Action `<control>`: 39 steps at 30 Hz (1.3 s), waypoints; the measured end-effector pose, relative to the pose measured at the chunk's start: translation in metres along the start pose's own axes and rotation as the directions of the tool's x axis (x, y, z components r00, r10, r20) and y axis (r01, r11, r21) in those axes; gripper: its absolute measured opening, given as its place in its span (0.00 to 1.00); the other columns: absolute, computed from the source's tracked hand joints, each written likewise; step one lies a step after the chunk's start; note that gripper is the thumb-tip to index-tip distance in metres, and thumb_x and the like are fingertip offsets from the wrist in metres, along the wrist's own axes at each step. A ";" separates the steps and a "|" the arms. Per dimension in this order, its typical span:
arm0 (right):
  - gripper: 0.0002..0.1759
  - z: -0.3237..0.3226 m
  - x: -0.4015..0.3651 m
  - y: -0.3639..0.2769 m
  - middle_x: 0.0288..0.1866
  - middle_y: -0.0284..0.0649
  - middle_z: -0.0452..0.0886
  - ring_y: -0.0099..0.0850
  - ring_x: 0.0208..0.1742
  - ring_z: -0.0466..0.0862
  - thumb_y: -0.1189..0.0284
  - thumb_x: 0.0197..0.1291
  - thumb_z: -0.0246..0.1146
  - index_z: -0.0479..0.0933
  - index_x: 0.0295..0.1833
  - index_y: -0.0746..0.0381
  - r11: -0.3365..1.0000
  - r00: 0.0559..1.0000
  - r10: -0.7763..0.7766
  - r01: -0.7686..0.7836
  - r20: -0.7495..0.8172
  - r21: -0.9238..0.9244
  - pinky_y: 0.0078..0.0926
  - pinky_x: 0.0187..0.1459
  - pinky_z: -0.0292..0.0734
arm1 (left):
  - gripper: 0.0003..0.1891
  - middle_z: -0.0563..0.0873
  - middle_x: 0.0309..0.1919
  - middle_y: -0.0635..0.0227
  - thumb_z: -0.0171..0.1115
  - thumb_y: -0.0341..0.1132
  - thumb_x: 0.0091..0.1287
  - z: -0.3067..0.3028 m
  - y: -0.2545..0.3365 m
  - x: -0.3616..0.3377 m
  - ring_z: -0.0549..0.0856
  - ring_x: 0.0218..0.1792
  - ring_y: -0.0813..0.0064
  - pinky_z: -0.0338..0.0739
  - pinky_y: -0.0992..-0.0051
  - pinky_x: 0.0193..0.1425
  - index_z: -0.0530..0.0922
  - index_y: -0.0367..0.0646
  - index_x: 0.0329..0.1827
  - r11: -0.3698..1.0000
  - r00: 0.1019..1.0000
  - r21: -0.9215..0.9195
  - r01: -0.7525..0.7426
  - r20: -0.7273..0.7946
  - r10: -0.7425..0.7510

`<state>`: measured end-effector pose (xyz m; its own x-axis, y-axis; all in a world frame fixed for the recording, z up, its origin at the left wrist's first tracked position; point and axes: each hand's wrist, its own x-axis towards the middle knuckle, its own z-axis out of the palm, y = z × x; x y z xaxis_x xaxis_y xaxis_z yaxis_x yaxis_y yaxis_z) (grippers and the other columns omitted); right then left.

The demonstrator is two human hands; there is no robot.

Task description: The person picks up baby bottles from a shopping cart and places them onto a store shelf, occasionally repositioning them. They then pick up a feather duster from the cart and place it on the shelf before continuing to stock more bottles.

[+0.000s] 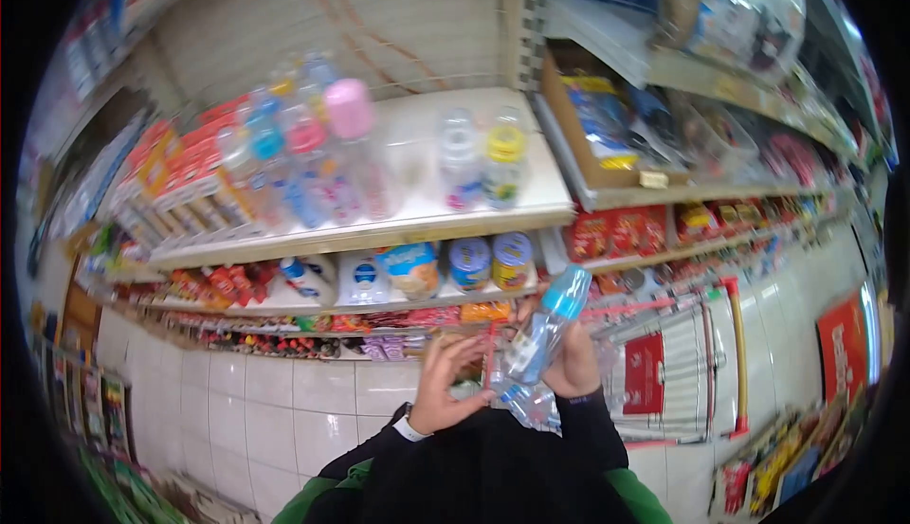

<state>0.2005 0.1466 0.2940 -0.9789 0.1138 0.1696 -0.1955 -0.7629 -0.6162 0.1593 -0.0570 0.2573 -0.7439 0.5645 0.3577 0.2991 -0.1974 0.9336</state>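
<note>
My right hand (pixel 575 365) is wrapped round a clear baby bottle (pixel 533 346) with a light blue cap, tilted with its cap up and to the right. Just left of the bottle, my left hand (pixel 447 382) has its fingers apart and holds nothing that shows. A thin red bar runs between this hand and the bottle. Below both hands, more clear bottles (pixel 529 404) lie in a pile near my body. On the white shelf (pixel 417 197) ahead stand a yellow-topped bottle (pixel 503 166), a clear-topped bottle (pixel 459 160) and a cluster of bottles with coloured caps (pixel 305 135).
A shopping cart (pixel 713 344) with a red panel stands at my right. Orange and white boxes (pixel 194 188) line the shelf's left end. Tins (pixel 512 261) and packets fill the lower shelf. A cardboard box (pixel 573 112) of packaged goods sits on the right shelf, above tiled floor (pixel 322 387).
</note>
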 end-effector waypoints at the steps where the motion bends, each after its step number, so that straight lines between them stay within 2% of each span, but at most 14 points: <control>1: 0.41 0.005 0.000 0.006 0.60 0.41 0.75 0.34 0.62 0.78 0.58 0.62 0.71 0.58 0.73 0.60 0.996 1.000 0.007 -0.006 0.004 -0.092 0.37 0.63 0.73 | 0.40 0.65 0.65 0.60 0.77 0.24 0.55 -0.001 0.001 -0.001 0.73 0.70 0.62 0.72 0.63 0.71 0.65 0.34 0.71 0.991 1.000 -0.134 0.028 0.009 -0.027; 3: 0.39 0.013 0.002 0.023 0.62 0.40 0.74 0.32 0.64 0.75 0.68 0.60 0.73 0.59 0.71 0.61 0.929 0.999 0.012 -0.022 -0.030 -0.370 0.35 0.66 0.69 | 0.41 0.66 0.64 0.62 0.77 0.22 0.54 0.004 0.010 0.005 0.70 0.71 0.67 0.68 0.65 0.74 0.65 0.34 0.71 0.934 1.000 -0.357 -0.005 -0.019 -0.002; 6: 0.38 0.032 0.007 0.022 0.63 0.41 0.73 0.30 0.65 0.73 0.73 0.59 0.72 0.60 0.70 0.62 0.854 0.999 0.042 -0.034 0.003 -0.519 0.34 0.68 0.66 | 0.38 0.70 0.60 0.63 0.77 0.22 0.55 -0.011 0.008 0.004 0.73 0.67 0.70 0.69 0.68 0.70 0.68 0.34 0.69 0.969 0.996 -0.235 0.075 -0.021 -0.082; 8: 0.38 0.035 0.015 0.011 0.63 0.42 0.73 0.30 0.65 0.74 0.73 0.58 0.73 0.61 0.70 0.62 0.681 0.990 0.049 0.064 0.133 -0.730 0.34 0.68 0.67 | 0.34 0.73 0.57 0.65 0.76 0.22 0.56 -0.019 0.013 0.004 0.74 0.63 0.72 0.70 0.71 0.67 0.70 0.34 0.66 0.949 0.990 -0.292 0.116 -0.046 -0.135; 10: 0.36 0.053 0.025 -0.015 0.63 0.42 0.73 0.30 0.64 0.75 0.74 0.60 0.71 0.62 0.70 0.63 0.702 0.989 0.062 0.053 0.135 -0.710 0.33 0.66 0.69 | 0.32 0.73 0.56 0.65 0.75 0.22 0.57 -0.030 0.018 0.005 0.74 0.63 0.73 0.70 0.71 0.68 0.71 0.34 0.66 0.975 0.996 -0.207 0.078 -0.032 -0.086; 12: 0.33 0.064 0.034 -0.035 0.62 0.41 0.74 0.30 0.63 0.75 0.75 0.62 0.69 0.64 0.70 0.64 0.677 0.977 0.151 0.007 0.148 -0.736 0.31 0.62 0.73 | 0.32 0.72 0.56 0.65 0.75 0.23 0.57 -0.035 0.021 0.005 0.75 0.62 0.73 0.70 0.71 0.68 0.71 0.33 0.65 0.952 0.991 -0.283 0.115 -0.032 -0.129; 14: 0.29 0.078 0.043 -0.049 0.61 0.42 0.76 0.30 0.62 0.77 0.75 0.61 0.70 0.69 0.67 0.64 0.640 0.978 0.144 0.025 0.152 -0.768 0.29 0.58 0.75 | 0.32 0.71 0.57 0.64 0.75 0.23 0.57 -0.042 0.031 0.010 0.75 0.62 0.73 0.70 0.71 0.69 0.71 0.32 0.65 0.980 0.999 -0.198 0.010 -0.035 -0.018; 16: 0.28 0.090 0.055 -0.062 0.55 0.41 0.81 0.31 0.58 0.81 0.73 0.56 0.73 0.74 0.62 0.63 0.361 0.920 0.230 0.222 0.317 -0.906 0.29 0.56 0.76 | 0.34 0.71 0.57 0.64 0.75 0.23 0.57 -0.049 0.035 0.011 0.74 0.63 0.73 0.69 0.70 0.70 0.70 0.32 0.66 0.976 1.000 -0.217 -0.008 -0.024 0.003; 21: 0.25 0.150 0.079 -0.090 0.48 0.42 0.85 0.34 0.49 0.85 0.72 0.52 0.76 0.79 0.56 0.62 0.141 0.906 0.220 0.339 0.363 -0.930 0.29 0.51 0.79 | 0.41 0.70 0.59 0.62 0.74 0.22 0.58 -0.057 0.037 0.014 0.75 0.66 0.69 0.69 0.67 0.72 0.61 0.34 0.74 0.931 0.996 -0.358 -0.067 -0.078 0.042; 23: 0.24 0.171 0.095 -0.102 0.48 0.43 0.86 0.37 0.46 0.86 0.71 0.51 0.76 0.79 0.55 0.63 0.043 0.876 0.133 0.463 0.464 -0.886 0.30 0.48 0.80 | 0.44 0.67 0.61 0.61 0.70 0.21 0.62 -0.065 0.027 0.009 0.77 0.66 0.62 0.73 0.62 0.71 0.53 0.37 0.79 0.773 0.996 -0.632 0.048 -0.032 -0.088; 26: 0.24 0.203 0.123 -0.118 0.46 0.44 0.86 0.38 0.43 0.86 0.73 0.48 0.76 0.80 0.53 0.64 -0.171 0.785 0.085 0.618 0.614 -0.767 0.32 0.46 0.81 | 0.43 0.65 0.64 0.61 0.65 0.20 0.65 -0.076 0.025 0.006 0.80 0.64 0.56 0.77 0.59 0.68 0.50 0.39 0.80 0.868 0.991 -0.495 0.026 -0.098 -0.086; 32: 0.21 0.228 0.175 -0.121 0.36 0.47 0.84 0.38 0.35 0.84 0.71 0.47 0.76 0.82 0.49 0.64 -0.243 0.772 0.084 0.630 0.631 -0.738 0.30 0.40 0.80 | 0.37 0.66 0.63 0.61 0.61 0.20 0.67 -0.099 0.016 -0.020 0.80 0.63 0.57 0.79 0.64 0.65 0.55 0.38 0.78 0.912 0.971 -0.399 0.098 -0.161 -0.174; 34: 0.22 0.234 0.185 -0.120 0.31 0.49 0.83 0.39 0.32 0.82 0.70 0.47 0.76 0.83 0.49 0.65 -0.340 0.784 0.126 0.610 0.608 -0.716 0.29 0.39 0.79 | 0.36 0.67 0.62 0.61 0.61 0.20 0.67 -0.106 0.010 -0.031 0.81 0.63 0.59 0.79 0.65 0.65 0.56 0.39 0.77 0.913 0.944 -0.393 0.110 -0.245 -0.220; 39: 0.22 0.229 0.206 -0.110 0.35 0.52 0.85 0.43 0.36 0.85 0.68 0.47 0.76 0.83 0.49 0.65 -0.385 0.747 0.164 0.649 0.644 -0.656 0.35 0.42 0.80 | 0.34 0.69 0.61 0.61 0.60 0.20 0.68 -0.116 0.003 -0.053 0.83 0.60 0.62 0.78 0.67 0.65 0.57 0.36 0.76 0.925 0.899 -0.365 0.108 -0.360 -0.247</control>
<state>0.0342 0.1078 0.5727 -0.7255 -0.4498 0.5209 -0.5993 0.7850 -0.1570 0.1308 -0.1806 0.2435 -0.9584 0.2680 0.0987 -0.0219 -0.4136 0.9102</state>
